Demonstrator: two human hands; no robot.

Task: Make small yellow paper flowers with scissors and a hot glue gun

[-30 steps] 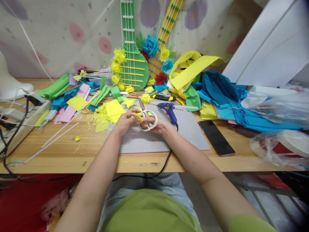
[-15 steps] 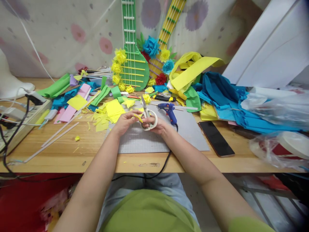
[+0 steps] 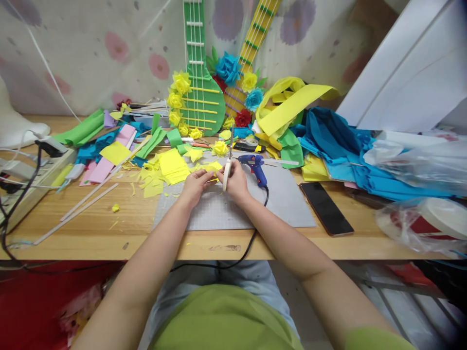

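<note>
My left grip (image 3: 194, 188) is clamped on a small piece of yellow paper (image 3: 214, 167) above a gray cutting mat (image 3: 282, 206), the fingers pinched together; my right grip (image 3: 238, 183), close beside it, is closed around white-handled scissors (image 3: 226, 176), their blades pointing away from me. The paper sits between my two hands, partly hidden by my fingers. Just right of my right hand, a blue glue gun (image 3: 254, 166) lies on the mat, its black cord trailing toward the near edge of the wooden surface (image 3: 87, 236). A dark phone (image 3: 326, 209) rests farther right, by the mat's corner. To the left, a stack of yellow sheets (image 3: 172, 165) lies near cut scraps (image 3: 152, 181), while a yellow paper flower (image 3: 220, 148) sits beyond my hands. Behind, a green guitar-shaped craft (image 3: 207, 109) edged with yellow blooms stands beside a yellow one (image 3: 252, 43), and crumpled blue paper (image 3: 328, 133) is heaped at right.
</note>
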